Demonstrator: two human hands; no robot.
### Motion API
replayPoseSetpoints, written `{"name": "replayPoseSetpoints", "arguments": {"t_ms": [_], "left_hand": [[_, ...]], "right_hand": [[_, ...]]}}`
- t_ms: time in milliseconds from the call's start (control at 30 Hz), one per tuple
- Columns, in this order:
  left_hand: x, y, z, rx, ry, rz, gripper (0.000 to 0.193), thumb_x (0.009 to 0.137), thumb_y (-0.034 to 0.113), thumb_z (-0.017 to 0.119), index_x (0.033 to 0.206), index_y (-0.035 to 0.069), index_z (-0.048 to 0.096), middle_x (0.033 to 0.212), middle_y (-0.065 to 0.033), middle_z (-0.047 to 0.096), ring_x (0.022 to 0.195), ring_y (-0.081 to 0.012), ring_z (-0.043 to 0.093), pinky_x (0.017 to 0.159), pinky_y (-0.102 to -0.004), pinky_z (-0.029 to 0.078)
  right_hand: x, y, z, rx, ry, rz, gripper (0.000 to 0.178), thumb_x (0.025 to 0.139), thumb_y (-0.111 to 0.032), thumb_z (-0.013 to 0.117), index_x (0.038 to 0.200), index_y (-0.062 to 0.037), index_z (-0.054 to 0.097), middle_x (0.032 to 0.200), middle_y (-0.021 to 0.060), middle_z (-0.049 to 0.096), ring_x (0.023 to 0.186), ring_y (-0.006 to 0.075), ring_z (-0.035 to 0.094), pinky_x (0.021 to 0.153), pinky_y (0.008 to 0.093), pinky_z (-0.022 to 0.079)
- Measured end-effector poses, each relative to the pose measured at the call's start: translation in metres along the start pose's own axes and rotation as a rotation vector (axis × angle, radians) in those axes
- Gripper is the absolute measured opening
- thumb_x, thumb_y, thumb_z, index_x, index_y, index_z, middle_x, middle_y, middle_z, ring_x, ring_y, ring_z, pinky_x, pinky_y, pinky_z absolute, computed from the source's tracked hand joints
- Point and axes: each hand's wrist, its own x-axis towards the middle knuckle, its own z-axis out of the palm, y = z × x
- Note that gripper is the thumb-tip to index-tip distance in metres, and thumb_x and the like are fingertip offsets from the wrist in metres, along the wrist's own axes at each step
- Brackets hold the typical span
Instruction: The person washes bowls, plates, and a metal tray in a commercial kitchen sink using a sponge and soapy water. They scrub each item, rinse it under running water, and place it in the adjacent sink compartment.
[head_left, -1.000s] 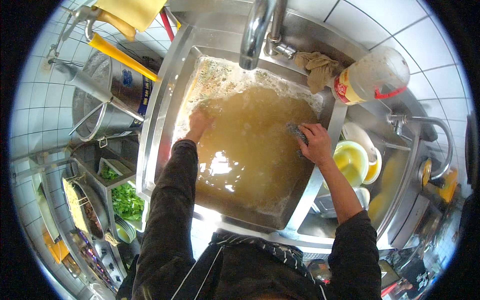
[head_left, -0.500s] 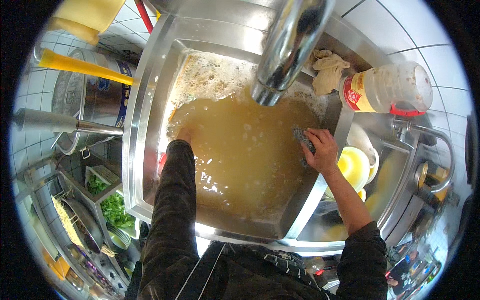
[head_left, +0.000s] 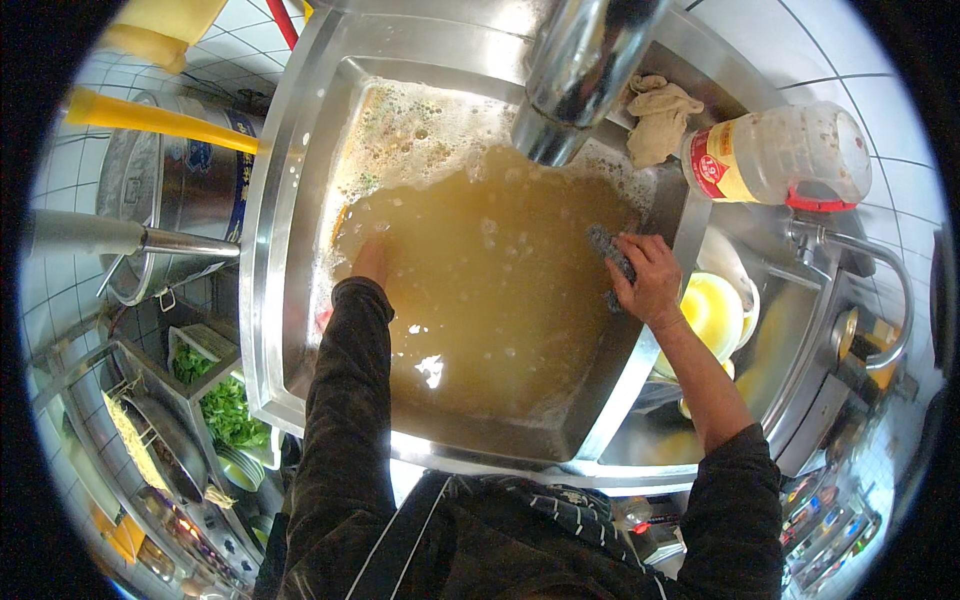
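Murky brown water (head_left: 490,300) fills a steel sink (head_left: 272,200), with white foam (head_left: 430,130) along its far side. My left hand (head_left: 372,258) dips into the water at the left; its fingers are under the surface and hidden. Just over the water at the right, my right hand (head_left: 652,275) grips a grey scouring pad (head_left: 610,250), fingers curled around it. A red thing (head_left: 324,318) shows partly beside my left sleeve, too little of it to name.
A chrome spout (head_left: 560,125) hangs over the far side. On the right rim lie a beige cloth (head_left: 660,115) and a clear plastic jug (head_left: 790,155). Yellow-lit bowls (head_left: 708,312) stand in the right basin. At the left are a steel pot (head_left: 150,200) and leafy greens (head_left: 232,412).
My left hand is drawn slightly up, with more of the wrist showing above the water. The right hand keeps the scouring pad at nearly the same spot. The view has shifted a little.
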Motion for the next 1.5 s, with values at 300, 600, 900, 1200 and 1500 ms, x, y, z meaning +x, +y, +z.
{"name": "replayPoseSetpoints", "arguments": {"t_ms": [300,600,900,1200,1500], "left_hand": [[-0.017,0.012,-0.008,-0.082,-0.025,0.038,0.04,0.078,0.028,0.057,0.109,0.003,0.056,0.102,-0.0121,0.055,0.094,-0.0276,0.054,0.083,-0.0421,0.045],[-0.001,0.064,0.007,-0.227,-0.182,0.103,0.033,0.078,0.022,0.056,0.105,0.004,0.057,0.096,-0.0103,0.056,0.088,-0.0258,0.055,0.079,-0.0413,0.047],[-0.068,0.003,0.064,-0.999,-0.177,-0.079,0.026,0.078,0.016,0.055,0.101,0.004,0.057,0.09,-0.0085,0.056,0.082,-0.0241,0.056,0.074,-0.0405,0.048],[-0.125,0.033,0.079,-0.983,-0.023,-0.104,0.011,0.074,0.004,0.054,0.084,0.007,0.054,0.073,-0.0027,0.05,0.066,-0.0183,0.054,0.057,-0.0346,0.049],[-0.219,0.039,0.054,-0.858,-0.185,-0.076,0.037,0.066,-0.002,0.051,0.103,0.004,0.048,0.079,-0.0058,0.053,0.069,-0.019,0.054,0.057,-0.0313,0.046]], "right_hand": [[0.003,-0.001,0.001,-0.013,0.008,0.011,0.027,0.071,-0.016,0.072,0.094,-0.0045,0.064,0.097,0.0096,0.063,0.087,0.0287,0.059,0.077,0.037,0.05],[0.003,-0.001,0.0,0.0,0.038,0.004,0.025,0.071,-0.011,0.072,0.092,-0.0015,0.064,0.096,0.0114,0.063,0.085,0.0298,0.06,0.074,0.0363,0.05],[-0.002,0.006,0.005,-0.05,0.067,0.013,0.025,0.073,-0.014,0.071,0.093,-0.0022,0.063,0.093,0.0122,0.062,0.083,0.0307,0.06,0.073,0.0369,0.049],[-0.001,0.007,0.008,-0.041,0.109,-0.007,0.024,0.076,-0.02,0.07,0.091,-0.0026,0.063,0.087,0.0132,0.061,0.082,0.0324,0.058,0.075,0.0402,0.049],[-0.003,0.011,0.011,-0.13,0.16,-0.031,0.026,0.079,-0.027,0.067,0.087,-0.0031,0.062,0.084,0.0139,0.061,0.08,0.0328,0.059,0.073,0.041,0.05]]}}
